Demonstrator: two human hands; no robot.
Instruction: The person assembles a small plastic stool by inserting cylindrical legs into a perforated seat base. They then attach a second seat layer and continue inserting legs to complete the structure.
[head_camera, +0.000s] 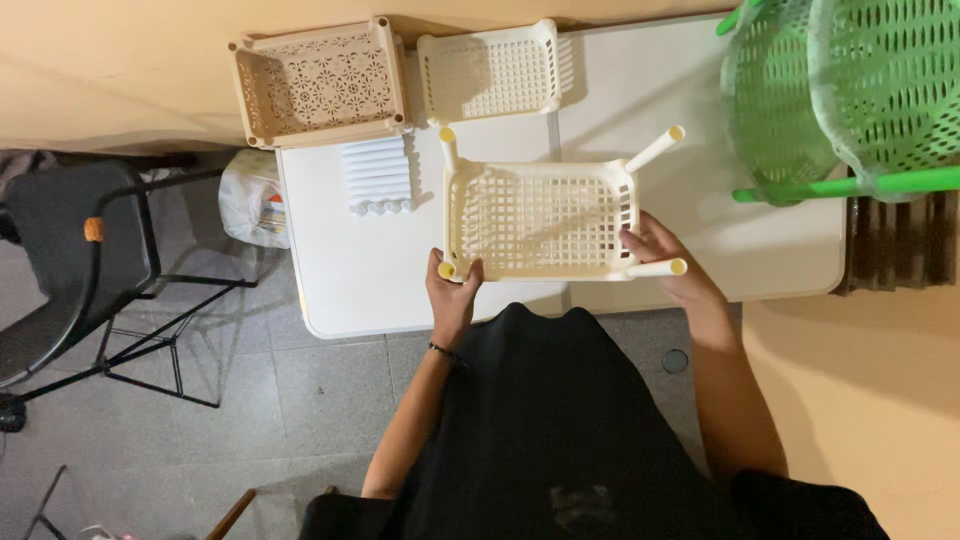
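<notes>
My left hand (452, 288) pinches a short leg tube at the near-left corner of a cream lattice basket (541, 218) on the white table (340, 290); my right hand (660, 252) grips its near-right corner. All four legs appear fitted. Spare white tubes (377, 176), a beige basket (320, 82) and another cream basket (492, 72) wait behind.

I am gripping a cream basket (540, 220) of smooth, matt, lattice-moulded plastic, resting on a glossy white table (350, 280).
</notes>
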